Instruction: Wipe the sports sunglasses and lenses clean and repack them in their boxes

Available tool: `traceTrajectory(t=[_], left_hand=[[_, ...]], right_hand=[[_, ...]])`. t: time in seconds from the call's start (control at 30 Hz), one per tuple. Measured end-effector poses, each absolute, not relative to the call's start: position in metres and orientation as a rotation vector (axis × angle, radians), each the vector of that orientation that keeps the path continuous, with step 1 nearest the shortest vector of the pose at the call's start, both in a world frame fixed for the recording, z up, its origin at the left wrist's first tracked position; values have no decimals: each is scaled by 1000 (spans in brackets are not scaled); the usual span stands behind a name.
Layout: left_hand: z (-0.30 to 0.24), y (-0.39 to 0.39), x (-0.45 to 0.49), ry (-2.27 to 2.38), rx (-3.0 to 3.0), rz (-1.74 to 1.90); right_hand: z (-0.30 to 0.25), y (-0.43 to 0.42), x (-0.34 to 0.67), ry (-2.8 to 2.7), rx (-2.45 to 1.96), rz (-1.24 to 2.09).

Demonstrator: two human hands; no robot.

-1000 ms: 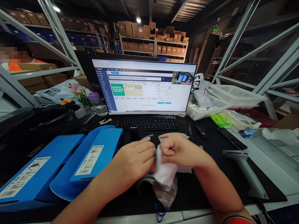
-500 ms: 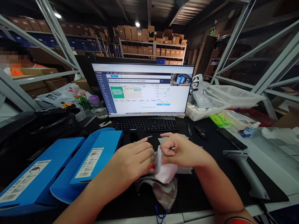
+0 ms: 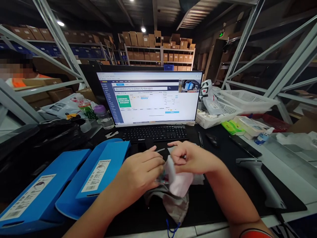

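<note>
Pale pinkish cloth (image 3: 182, 184), limp, folded, pinched by right fingers (image 3: 178, 154); left fingers (image 3: 153, 162) together, grip hidden.

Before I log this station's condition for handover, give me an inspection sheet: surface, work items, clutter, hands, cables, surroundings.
Surface: black mat; blue boxes at left.
Work items: white sheet, blurred; grey pouch just below it in view.
Clutter: black plastic bag, purple-capped bottle.
Hands: right hand closed on the sheet; left hand, grasp hidden.
Cables: one cable near the scanner.
Surroundings: cartons beyond the monitor; a person at left.
</note>
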State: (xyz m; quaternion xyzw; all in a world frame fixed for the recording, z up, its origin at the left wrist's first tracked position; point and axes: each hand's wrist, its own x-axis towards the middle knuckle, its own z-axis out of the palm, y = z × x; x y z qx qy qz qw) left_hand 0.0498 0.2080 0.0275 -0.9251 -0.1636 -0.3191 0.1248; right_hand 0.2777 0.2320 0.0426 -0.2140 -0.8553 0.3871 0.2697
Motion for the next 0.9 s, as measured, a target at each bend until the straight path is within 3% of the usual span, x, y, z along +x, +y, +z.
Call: traceTrajectory(t=[0.1,0.3,0.6,0.9], left_hand=[[22,210,54,-465,-2658,-934],[30,210,46,-444,-2628,-1014],[29,215,40,-461,-2670,-1056],[30,218,34,-467,-2640,-1167]], right_hand=[[40,224,266,-2233,-738,896],[49,243,302,-2228,-520,1229],[48,255,313,-2176,-403,1366],[38,263,330,-1545,-590,1513]])
